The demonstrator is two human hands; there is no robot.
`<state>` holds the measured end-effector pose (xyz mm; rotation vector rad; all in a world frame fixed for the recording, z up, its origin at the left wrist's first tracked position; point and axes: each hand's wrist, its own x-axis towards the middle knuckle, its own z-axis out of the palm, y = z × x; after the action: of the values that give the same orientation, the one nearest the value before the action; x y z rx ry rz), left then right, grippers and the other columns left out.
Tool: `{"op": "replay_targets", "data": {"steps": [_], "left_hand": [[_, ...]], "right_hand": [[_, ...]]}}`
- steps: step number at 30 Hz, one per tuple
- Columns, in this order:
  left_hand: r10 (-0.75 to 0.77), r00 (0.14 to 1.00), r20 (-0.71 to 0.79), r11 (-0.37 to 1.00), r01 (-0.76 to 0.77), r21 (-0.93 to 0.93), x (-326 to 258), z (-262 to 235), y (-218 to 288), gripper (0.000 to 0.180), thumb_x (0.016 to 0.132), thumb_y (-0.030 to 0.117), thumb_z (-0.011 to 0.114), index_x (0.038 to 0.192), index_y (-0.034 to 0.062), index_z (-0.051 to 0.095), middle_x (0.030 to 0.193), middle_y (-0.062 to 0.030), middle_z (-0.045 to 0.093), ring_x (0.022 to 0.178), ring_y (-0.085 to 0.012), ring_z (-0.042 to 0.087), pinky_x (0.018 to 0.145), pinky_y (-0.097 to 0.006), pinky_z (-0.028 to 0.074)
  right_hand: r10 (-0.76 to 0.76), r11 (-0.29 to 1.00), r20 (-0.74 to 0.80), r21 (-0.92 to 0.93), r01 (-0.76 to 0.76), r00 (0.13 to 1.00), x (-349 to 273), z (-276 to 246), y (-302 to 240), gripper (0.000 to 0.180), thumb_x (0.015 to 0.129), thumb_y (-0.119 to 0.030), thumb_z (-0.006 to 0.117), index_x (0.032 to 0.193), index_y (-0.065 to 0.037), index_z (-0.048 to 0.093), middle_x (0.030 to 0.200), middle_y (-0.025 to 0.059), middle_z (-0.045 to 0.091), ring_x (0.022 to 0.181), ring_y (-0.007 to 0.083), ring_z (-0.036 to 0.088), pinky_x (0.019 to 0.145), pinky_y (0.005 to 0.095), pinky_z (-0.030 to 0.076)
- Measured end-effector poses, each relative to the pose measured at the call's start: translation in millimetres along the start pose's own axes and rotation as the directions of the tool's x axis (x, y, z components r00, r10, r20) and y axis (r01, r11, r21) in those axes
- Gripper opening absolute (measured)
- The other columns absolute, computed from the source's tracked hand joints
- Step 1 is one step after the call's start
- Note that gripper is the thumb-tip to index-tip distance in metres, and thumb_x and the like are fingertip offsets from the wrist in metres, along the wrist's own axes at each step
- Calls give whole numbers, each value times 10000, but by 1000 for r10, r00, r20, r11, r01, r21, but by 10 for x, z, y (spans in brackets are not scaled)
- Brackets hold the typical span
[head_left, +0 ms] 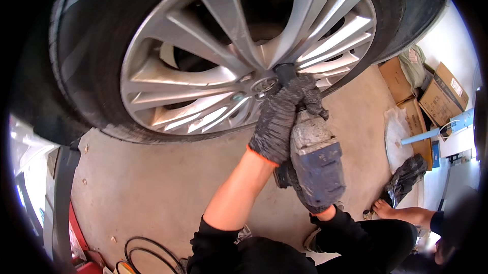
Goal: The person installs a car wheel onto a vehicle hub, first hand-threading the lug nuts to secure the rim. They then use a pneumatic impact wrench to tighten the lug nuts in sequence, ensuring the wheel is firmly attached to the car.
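A silver multi-spoke wheel (218,15) with a black tyre (91,71) fills the upper part of the head view. Against its hub, just right of the centre cap (263,87), a dark socket (285,72) sits among the spokes. That socket is on the nose of a worn grey and blue impact wrench (317,170). My left hand (284,114), in a dark grey knit glove with an orange cuff, is closed around the tool's front end. Behind the tool body my gloved right hand (304,198) grips its rear handle, mostly hidden by the housing.
Cardboard boxes (442,93), a clear plastic bag (396,139) and a black bag (406,177) lie at the right. Another person's hand (384,209) reaches in at lower right. A black hose (147,241) coils at lower left, near a dark post (63,187).
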<state>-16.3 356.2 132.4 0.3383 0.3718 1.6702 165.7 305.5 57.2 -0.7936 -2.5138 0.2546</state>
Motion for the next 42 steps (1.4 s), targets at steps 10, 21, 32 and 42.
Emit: {"op": "replay_targets", "data": {"steps": [10,21,32,42], "left_hand": [[112,990,82,986,-121,113,106,-60,65,243,907,195,524,803,-12,596,663,-76,574,596,-160,560,576,-315,513],[13,1000,-14,997,-12,73,28,19,6,242,913,232,527,949,-6,554,724,-72,583,616,-166,574,601,-346,519],[-27,973,-230,996,47,78,-460,-130,-452,371,865,156,640,1122,1,422,832,-99,550,650,-177,571,577,-308,491],[123,963,-241,979,-78,188,-426,-42,-376,361,878,175,630,1133,-11,455,870,-128,605,733,-176,606,663,-308,498]], "right_hand": [[323,481,483,657,-581,814,-203,-97,-55,464,912,-145,511,1352,-63,392,1318,98,459,1210,228,426,1017,351,337],[152,981,455,35,-189,878,-279,-411,-80,465,898,-184,511,1341,-82,411,1308,87,478,1195,240,454,1007,357,359],[110,982,607,54,-179,787,-400,-325,-87,528,888,-317,501,1373,-149,379,1384,59,405,1256,244,400,1043,383,322],[52,992,653,56,-116,755,-337,-264,28,574,879,-410,495,1394,-197,359,1436,40,355,1298,248,363,1067,404,295]]}}
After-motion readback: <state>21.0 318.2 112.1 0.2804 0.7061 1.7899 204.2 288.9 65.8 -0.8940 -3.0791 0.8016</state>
